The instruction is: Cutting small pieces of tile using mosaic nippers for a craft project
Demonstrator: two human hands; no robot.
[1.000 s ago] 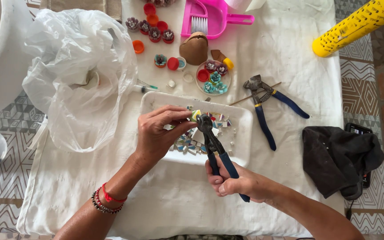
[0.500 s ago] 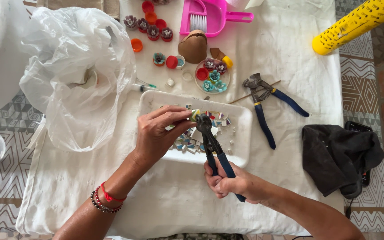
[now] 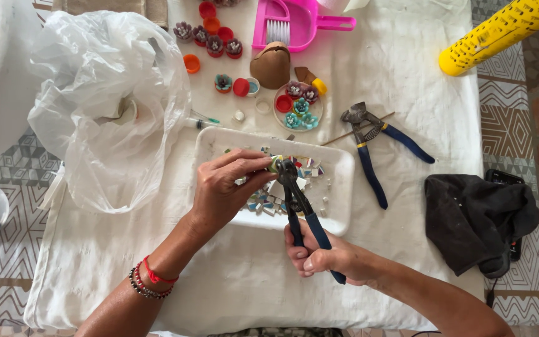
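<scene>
Little has shifted: left hand (image 3: 226, 187) still pinches a small tile (image 3: 274, 163) in the nippers (image 3: 297, 203), right hand (image 3: 322, 256) squeezing the handles above the tray (image 3: 338, 206).

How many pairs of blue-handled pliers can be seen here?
2. One pair of blue-handled metal nippers is gripped in the right hand over the white rectangular tray; the other blue-handled pair lies on the white cloth right of the tray.
</scene>
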